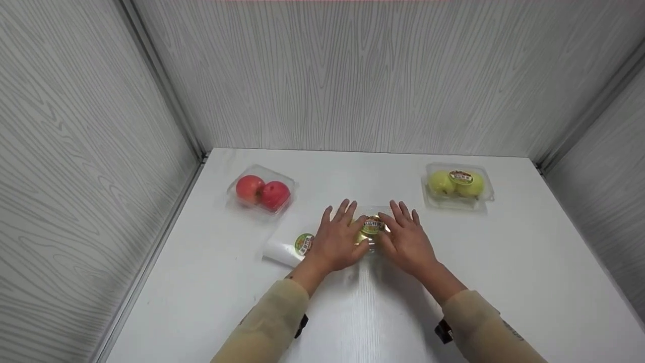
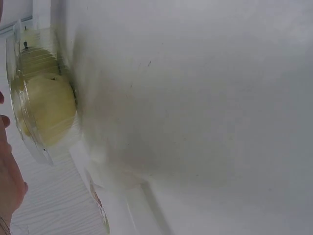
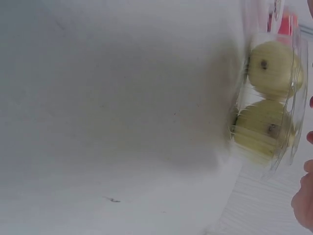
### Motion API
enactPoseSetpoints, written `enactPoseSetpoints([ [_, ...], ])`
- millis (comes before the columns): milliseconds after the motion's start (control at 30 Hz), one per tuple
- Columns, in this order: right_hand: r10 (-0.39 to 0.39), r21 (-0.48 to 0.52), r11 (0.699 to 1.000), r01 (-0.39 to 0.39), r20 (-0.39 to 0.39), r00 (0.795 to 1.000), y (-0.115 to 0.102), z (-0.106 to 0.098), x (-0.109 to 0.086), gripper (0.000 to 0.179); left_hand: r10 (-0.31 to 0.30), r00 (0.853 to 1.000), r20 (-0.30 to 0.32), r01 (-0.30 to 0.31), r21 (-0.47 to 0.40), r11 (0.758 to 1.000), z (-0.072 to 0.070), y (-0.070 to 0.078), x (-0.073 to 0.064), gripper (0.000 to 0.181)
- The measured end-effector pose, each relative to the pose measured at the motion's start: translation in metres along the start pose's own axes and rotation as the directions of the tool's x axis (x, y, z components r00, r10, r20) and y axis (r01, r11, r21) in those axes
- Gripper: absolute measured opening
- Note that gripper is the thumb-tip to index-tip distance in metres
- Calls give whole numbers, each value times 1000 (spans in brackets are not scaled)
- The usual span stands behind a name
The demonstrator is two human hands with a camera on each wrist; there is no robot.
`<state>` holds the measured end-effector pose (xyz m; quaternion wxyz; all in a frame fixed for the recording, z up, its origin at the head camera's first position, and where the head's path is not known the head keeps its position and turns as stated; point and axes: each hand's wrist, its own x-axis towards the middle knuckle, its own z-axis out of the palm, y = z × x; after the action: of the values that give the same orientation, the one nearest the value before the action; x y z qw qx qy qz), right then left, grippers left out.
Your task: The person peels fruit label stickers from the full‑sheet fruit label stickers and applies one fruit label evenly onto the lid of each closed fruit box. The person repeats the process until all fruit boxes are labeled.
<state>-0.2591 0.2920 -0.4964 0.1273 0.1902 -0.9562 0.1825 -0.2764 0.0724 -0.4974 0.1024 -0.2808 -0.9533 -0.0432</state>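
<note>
A clear plastic clamshell box of yellowish-green fruit sits mid-table, with a round label on its lid. My left hand is over the box's left side and my right hand over its right side. Both have spread, fairly straight fingers, with the thumbs and forefingers around the label; whether every fingertip touches the lid I cannot tell. The wrist views show the box from the side, two pale fruits inside it. Beside my left hand lies a white sheet bearing a round sticker, partly hidden.
At the back left stands a clear box of two red fruits, with no label seen on it. A labelled box of yellowish-green fruits stands at the back right. Grey wood-grain panels enclose the white table at the back and sides.
</note>
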Motion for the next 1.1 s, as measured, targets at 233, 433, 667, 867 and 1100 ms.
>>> enactPoseSetpoints([
  [233,5,11,1000,-6,68,998,-5,3,-5,50,4,999,48,-5,8,1000,-2,5,-3,68],
  [433,-5,45,999,2,73,997,-8,5,-3,50,-5,998,64,5,-10,1000,-3,7,0,69],
  [667,1,38,999,-4,75,997,-5,5,-3,50,-8,998,61,8,1,1000,-3,11,4,70],
  [867,3,52,999,-6,64,998,-6,6,-4,50,-18,999,35,19,-29,999,-1,11,5,70],
  [1100,35,49,998,-38,53,998,-4,5,-2,49,-56,996,69,57,-20,998,-2,6,5,67],
])
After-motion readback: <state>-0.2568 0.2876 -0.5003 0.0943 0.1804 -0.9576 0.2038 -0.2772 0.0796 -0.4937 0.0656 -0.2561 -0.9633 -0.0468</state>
